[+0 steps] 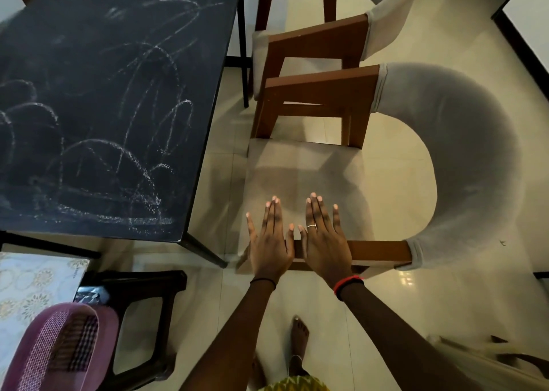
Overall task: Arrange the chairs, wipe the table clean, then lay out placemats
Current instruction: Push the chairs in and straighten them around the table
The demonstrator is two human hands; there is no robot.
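1. The near chair (303,182) is on the tiled floor (401,301), just beside the long edge of the dark surface (104,93) and close to its near corner; a second chair (315,43) sits beyond it along the same edge
2. The left grip (269,242) and right grip (325,242) lie flat side by side on the near edge of the beige seat, fingers straight and slightly spread, palms over the wooden rail (380,252), curled round nothing
3. Judging by the wood frame and the padded wrap-round back (475,153), the chair is probably stiff and fairly heavy. The fabric offers no hold, and the legs may slide easily on glossy tile. The rail, or the frame ends where the back joins, looks the firmer place to hold
4. The wide lens bends the chair, so I cannot tell whether it is upright or tipped. The surface, streaked with white smears, is cut off at the far and left sides. At lower left a patterned sheet (29,286), a pink woven basket (59,346) and a dark stool (142,310) are partly cropped; whether the sheet is a placemat is unclear
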